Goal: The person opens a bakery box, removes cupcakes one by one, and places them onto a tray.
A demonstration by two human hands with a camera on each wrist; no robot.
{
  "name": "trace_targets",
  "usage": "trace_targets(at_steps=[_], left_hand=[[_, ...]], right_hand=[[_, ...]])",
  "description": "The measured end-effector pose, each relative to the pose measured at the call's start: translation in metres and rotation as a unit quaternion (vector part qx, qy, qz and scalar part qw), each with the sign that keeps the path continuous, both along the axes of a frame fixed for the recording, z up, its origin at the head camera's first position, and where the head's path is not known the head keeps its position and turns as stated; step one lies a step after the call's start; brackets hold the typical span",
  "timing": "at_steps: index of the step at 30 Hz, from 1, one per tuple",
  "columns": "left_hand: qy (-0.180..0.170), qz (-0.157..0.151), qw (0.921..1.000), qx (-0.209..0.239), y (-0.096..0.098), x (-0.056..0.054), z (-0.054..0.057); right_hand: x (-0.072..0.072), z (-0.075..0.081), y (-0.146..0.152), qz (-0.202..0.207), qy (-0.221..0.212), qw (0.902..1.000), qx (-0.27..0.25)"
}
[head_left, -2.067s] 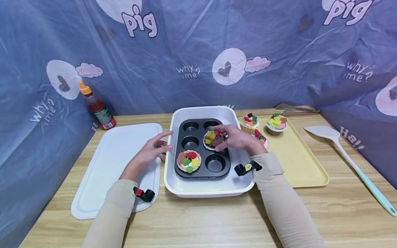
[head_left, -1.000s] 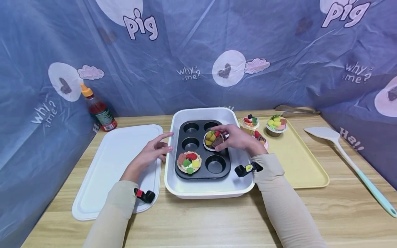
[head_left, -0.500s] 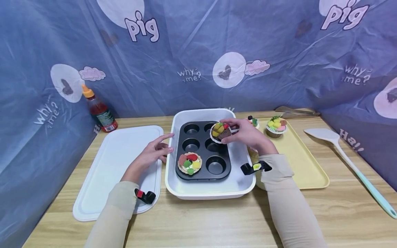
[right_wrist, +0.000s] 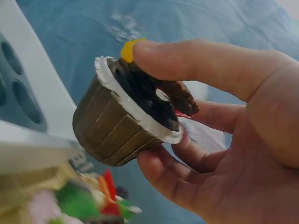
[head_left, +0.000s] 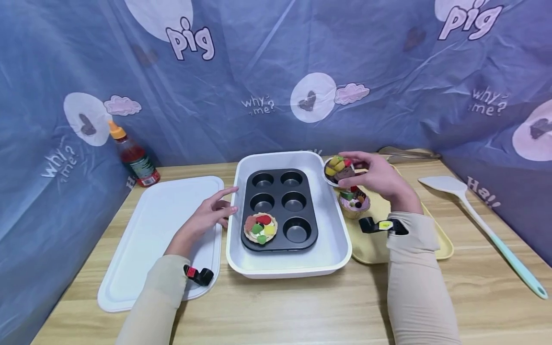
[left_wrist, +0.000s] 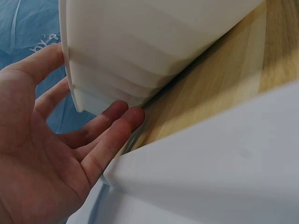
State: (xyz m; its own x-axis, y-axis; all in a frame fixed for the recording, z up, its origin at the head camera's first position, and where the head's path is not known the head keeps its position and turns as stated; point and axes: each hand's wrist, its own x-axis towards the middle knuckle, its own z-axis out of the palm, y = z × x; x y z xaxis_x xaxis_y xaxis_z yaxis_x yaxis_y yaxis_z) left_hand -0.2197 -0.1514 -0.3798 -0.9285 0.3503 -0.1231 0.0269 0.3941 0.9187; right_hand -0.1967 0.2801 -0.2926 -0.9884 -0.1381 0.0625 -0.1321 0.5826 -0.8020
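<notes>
My right hand (head_left: pixel 381 178) pinches a chocolate cupcake (head_left: pixel 338 170) topped with yellow fruit pieces, over the seam between the white tub and the yellow tray. In the right wrist view the cupcake (right_wrist: pixel 119 123) is tilted, thumb on its topping and fingers at its white rim. The left hand (head_left: pixel 206 218) has its fingers loosely extended, thumb and index at the left rim of the white tub (head_left: pixel 284 272). Inside the tub lies a black muffin pan (head_left: pixel 278 191). A fruit tart (head_left: pixel 260 228) sits in its front left cup; the other cups are bare.
On the yellow tray (head_left: pixel 375 244) a pink-cream cupcake (head_left: pixel 354 203) stands just below the right hand, which hides much of the tray. A white tray (head_left: pixel 159 225), a sauce bottle (head_left: pixel 138 160), a long-handled spatula (head_left: pixel 470 206) and metal utensils (head_left: pixel 409 153) surround the tub.
My right hand has lifted the chocolate cupcake out of the muffin pan's middle right cup and carried it right, toward the yellow tray. The left hand stays at the tub's rim.
</notes>
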Motion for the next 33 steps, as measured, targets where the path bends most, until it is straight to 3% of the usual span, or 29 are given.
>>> trace_targets(at_steps=[5,21,28,33], left_hand=[[0.001,-0.001,1.0000,-0.001,0.001,0.000,0.001],[0.009,-0.006,0.9999,-0.007,-0.001,0.002,0.001],[0.013,-0.007,0.9999,-0.005,-0.002,0.001,0.000],[0.012,-0.011,0.9998,-0.007,-0.001,0.000,0.000]], right_hand=[[0.005,-0.001,0.023,-0.030,-0.004,0.9995,-0.008],[0.017,-0.012,0.066,-0.049,-0.006,0.9972,-0.056],[0.021,-0.018,0.079,-0.042,-0.027,0.9978,-0.045],[0.023,-0.024,0.090,-0.039,-0.026,0.9989,-0.008]])
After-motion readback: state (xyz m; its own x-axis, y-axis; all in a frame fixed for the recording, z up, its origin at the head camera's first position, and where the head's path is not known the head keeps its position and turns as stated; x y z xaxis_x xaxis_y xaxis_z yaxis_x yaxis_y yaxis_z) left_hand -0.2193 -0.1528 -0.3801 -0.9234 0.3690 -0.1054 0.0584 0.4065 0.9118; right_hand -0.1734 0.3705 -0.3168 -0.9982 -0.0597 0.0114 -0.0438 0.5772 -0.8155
